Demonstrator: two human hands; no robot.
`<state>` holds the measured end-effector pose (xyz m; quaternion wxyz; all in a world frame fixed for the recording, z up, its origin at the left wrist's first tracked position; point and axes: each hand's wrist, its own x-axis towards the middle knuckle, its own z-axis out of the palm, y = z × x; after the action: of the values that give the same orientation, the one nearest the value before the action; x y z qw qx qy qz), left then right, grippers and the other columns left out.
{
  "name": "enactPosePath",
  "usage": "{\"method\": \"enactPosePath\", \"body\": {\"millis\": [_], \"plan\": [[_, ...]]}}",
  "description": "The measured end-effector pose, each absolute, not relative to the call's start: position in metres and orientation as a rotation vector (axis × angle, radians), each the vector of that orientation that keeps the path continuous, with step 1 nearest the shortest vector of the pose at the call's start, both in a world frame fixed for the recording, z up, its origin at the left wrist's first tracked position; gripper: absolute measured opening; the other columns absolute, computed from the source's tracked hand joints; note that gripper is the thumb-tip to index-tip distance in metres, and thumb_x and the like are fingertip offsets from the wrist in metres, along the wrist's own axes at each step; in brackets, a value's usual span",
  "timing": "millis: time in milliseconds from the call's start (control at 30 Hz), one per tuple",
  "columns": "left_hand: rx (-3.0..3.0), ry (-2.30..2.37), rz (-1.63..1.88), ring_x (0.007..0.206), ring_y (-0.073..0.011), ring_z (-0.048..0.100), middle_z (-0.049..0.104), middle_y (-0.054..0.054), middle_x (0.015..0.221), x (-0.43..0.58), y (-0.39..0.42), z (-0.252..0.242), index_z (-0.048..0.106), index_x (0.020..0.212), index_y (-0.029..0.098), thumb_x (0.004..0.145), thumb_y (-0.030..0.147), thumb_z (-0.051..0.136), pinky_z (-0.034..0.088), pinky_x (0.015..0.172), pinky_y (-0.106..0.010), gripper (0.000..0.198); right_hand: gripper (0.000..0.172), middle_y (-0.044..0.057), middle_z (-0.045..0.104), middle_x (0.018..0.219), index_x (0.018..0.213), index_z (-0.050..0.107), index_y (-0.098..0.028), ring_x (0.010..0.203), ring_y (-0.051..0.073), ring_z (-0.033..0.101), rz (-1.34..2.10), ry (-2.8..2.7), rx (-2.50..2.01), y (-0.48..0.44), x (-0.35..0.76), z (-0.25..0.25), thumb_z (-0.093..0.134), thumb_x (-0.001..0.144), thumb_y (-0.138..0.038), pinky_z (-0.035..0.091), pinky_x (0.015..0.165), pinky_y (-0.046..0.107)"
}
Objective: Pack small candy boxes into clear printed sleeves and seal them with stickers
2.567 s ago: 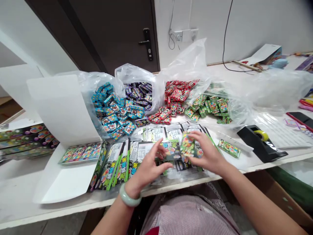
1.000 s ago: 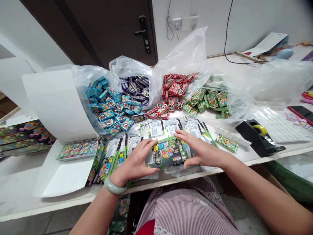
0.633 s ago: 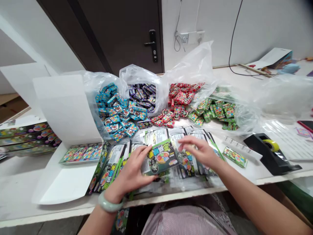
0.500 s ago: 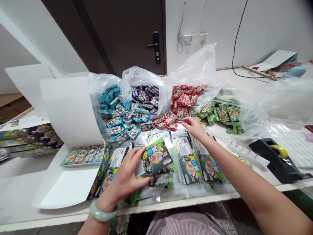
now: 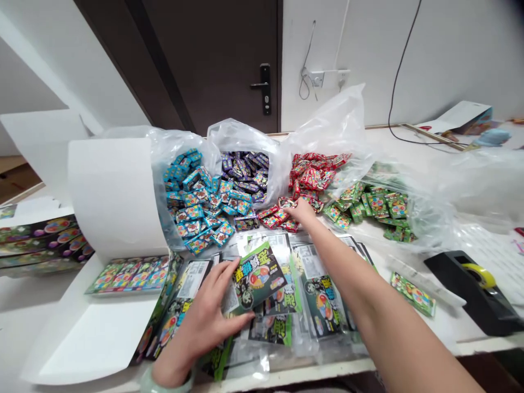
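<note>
Nearest is the left hand (image 5: 204,316), thumb and fingers bent in a moderate gap around the left end of a pack (image 5: 260,275), which it steadies from 8 o'clock. The pack lies askew, its right end pointing toward 2 o'clock: dark front, green band along the far edge, yellow and blue lettering, a round multicoloured picture in the middle. Beneath it, and spreading toward 3 o'clock, are overlapping clear sleeves (image 5: 323,303) with dark, green-edged printed fronts.

At 9 o'clock from the pack stands a white carton (image 5: 98,333), lid up, with a row (image 5: 131,274) of small boxes in green, red and blue lying inside. At 3 o'clock a green strip (image 5: 413,295) lies near a black tape dispenser (image 5: 470,292).

Farther on, at 1 o'clock, the right hand (image 5: 301,212) is down at the near edge of the red boxes (image 5: 313,172) — whether its fingers grip one, I cannot tell. Those boxes spill from a clear bag (image 5: 335,120). Its neighbours are also open-mouthed: blue boxes (image 5: 200,199) in the bag at 11 o'clock, purple boxes (image 5: 245,169) at 12, green boxes (image 5: 379,204) at 2. Behind them all, at 12, is a dark door (image 5: 213,60).
</note>
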<state>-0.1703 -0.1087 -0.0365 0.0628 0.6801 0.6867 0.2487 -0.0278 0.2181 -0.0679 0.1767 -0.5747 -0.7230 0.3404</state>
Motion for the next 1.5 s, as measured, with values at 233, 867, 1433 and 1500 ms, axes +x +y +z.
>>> {"method": "enactPosePath", "body": {"millis": [233, 867, 1433, 1500], "plan": [[2.059, 2.163, 0.817, 0.127, -0.0361, 0.047, 0.042, -0.013, 0.139, -0.179, -0.123, -0.037, 0.02, 0.149, 0.03, 0.08, 0.043, 0.068, 0.043, 0.104, -0.055, 0.085, 0.015, 0.001, 0.064, 0.077, 0.085, 0.054, -0.019, 0.074, 0.016, 0.063, 1.301, -1.797, -1.364, 0.188, 0.029, -0.049, 0.057, 0.078, -0.032, 0.05, 0.066, 0.026], [2.212, 1.972, 0.666, 0.129, -0.0352, 0.045, 0.042, -0.014, 0.141, -0.148, -0.11, -0.032, 0.022, 0.15, 0.026, 0.076, 0.043, 0.072, 0.04, 0.108, -0.052, 0.09, 0.092, 0.018, 0.033, 0.152, 0.143, 0.039, -0.02, 0.143, 0.037, 0.023, 0.684, -2.799, -0.855, 0.088, 0.14, -0.047, 0.081, 0.065, -0.045, 0.028, 0.11, 0.058], [2.275, 1.823, 0.579, 0.13, -0.0344, 0.041, 0.039, -0.015, 0.14, -0.137, -0.111, -0.032, 0.019, 0.151, 0.026, 0.075, 0.044, 0.074, 0.039, 0.108, -0.051, 0.095, 0.065, 0.013, 0.049, 0.135, 0.136, 0.05, -0.024, 0.119, 0.032, 0.046, 0.492, -2.965, -0.237, 0.054, 0.134, 0.023, 0.074, 0.075, -0.026, 0.043, 0.1, 0.049], [2.288, 1.803, 0.569, 0.13, -0.0347, 0.04, 0.039, -0.015, 0.14, -0.136, -0.112, -0.032, 0.02, 0.15, 0.025, 0.075, 0.045, 0.074, 0.039, 0.108, -0.052, 0.095, 0.067, 0.014, 0.049, 0.136, 0.136, 0.049, -0.021, 0.12, 0.032, 0.046, 0.503, -2.981, -0.221, 0.055, 0.133, 0.02, 0.075, 0.075, -0.029, 0.044, 0.1, 0.049]]}}
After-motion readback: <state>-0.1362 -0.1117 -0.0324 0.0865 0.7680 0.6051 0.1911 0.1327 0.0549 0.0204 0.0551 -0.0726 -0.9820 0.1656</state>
